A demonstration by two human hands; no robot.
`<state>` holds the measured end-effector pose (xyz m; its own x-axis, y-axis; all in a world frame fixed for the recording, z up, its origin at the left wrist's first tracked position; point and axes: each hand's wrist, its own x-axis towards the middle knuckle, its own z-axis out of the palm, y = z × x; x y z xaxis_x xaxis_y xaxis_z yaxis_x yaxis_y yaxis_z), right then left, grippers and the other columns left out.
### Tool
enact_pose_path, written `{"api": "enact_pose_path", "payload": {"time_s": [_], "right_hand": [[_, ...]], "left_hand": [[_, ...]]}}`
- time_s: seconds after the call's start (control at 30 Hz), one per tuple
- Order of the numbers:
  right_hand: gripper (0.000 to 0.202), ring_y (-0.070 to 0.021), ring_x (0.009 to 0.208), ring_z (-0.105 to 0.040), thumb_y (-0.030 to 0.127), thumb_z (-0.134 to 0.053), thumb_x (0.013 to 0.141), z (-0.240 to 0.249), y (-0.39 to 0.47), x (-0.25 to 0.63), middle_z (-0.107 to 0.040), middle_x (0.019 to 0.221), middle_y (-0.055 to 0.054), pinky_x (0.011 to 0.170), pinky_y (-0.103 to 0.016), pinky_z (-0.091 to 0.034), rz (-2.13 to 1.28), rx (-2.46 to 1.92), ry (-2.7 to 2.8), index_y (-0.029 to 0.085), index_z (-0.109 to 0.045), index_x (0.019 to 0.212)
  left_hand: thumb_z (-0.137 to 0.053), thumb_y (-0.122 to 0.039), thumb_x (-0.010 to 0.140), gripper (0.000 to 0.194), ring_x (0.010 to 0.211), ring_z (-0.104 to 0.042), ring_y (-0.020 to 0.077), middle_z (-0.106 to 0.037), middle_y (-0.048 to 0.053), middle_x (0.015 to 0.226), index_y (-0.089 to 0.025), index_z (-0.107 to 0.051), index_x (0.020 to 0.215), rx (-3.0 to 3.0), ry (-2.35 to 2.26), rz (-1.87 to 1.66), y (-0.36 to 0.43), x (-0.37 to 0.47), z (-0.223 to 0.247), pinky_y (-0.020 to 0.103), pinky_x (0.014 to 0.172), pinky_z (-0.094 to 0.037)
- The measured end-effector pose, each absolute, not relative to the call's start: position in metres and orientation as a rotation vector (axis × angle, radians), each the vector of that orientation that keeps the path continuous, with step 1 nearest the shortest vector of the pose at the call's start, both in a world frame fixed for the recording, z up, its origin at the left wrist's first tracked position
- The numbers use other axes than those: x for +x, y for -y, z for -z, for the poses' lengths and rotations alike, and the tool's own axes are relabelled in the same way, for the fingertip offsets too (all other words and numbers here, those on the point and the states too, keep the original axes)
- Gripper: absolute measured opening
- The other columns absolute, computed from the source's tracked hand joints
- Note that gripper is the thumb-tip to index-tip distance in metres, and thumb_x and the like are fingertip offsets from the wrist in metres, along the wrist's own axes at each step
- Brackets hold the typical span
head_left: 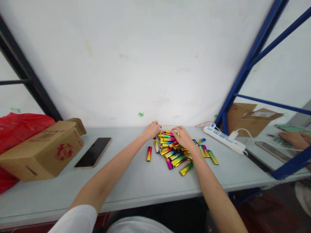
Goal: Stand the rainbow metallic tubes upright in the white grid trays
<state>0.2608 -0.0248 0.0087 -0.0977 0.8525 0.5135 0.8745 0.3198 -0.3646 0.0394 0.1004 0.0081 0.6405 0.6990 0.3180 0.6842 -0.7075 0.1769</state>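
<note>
A loose heap of shiny rainbow-coloured pieces [178, 159], shaped like lighter cases, lies on the grey table. At the heap's far left edge, my left hand [152, 130] has its fingers curled down and drawn together; what they hold, if anything, is hidden. My right hand [182, 137] is over the heap's far side with bent fingers close together, their tips by a white gridded tray [167, 127]. Anything in that hand cannot be made out. The tray is partly covered by the heap and the hands. One red-and-gold piece [149, 153] lies apart on the left.
On the left are a phone [93, 152], a cardboard box [43, 150] and a red plastic bag [26, 129]. A white power strip [224, 139] lies right, beside a blue metal frame [243, 74]. Another person's hand [289, 137] shows beyond it. A white wall stands behind.
</note>
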Motion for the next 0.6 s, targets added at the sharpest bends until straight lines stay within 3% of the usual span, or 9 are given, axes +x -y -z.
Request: {"api": "enact_pose_path", "payload": {"time_s": [0.17, 0.4, 0.6], "right_hand": [[0.032, -0.0246, 0.119, -0.065, 0.029, -0.053, 0.106, -0.007, 0.023, 0.268, -0.072, 0.126, -0.014, 0.110, -0.037, -0.045, 0.017, -1.645, 1.994, 0.014, -0.071, 0.128], [0.028, -0.0228, 0.107, -0.068, 0.029, -0.061, 0.102, -0.009, 0.013, 0.264, -0.075, 0.115, -0.013, 0.101, -0.033, -0.048, 0.018, -1.752, 2.036, 0.016, -0.077, 0.121], [0.032, -0.0236, 0.112, -0.066, 0.030, -0.052, 0.107, -0.003, 0.006, 0.269, -0.075, 0.108, -0.012, 0.104, -0.034, -0.048, 0.073, -1.851, 1.992, 0.017, -0.076, 0.123]], "left_hand": [[-0.063, -0.031, 0.094, 0.021, 0.111, -0.062, 0.0279, -0.064, 0.011, 0.114, -0.023, -0.079, 0.106, 2.888, -1.163, -0.445, -0.112, 0.060, -0.015, 0.036, 0.094, -0.050], [-0.060, -0.017, 0.089, 0.020, 0.104, -0.065, 0.0254, -0.067, 0.012, 0.108, -0.020, -0.079, 0.095, 2.924, -1.108, -0.382, -0.120, 0.081, -0.010, 0.033, 0.090, -0.052], [-0.057, -0.016, 0.089, 0.022, 0.099, -0.066, 0.0248, -0.069, 0.013, 0.102, -0.015, -0.078, 0.095, 2.911, -1.026, -0.506, -0.115, 0.078, -0.033, 0.035, 0.095, -0.052]]}}
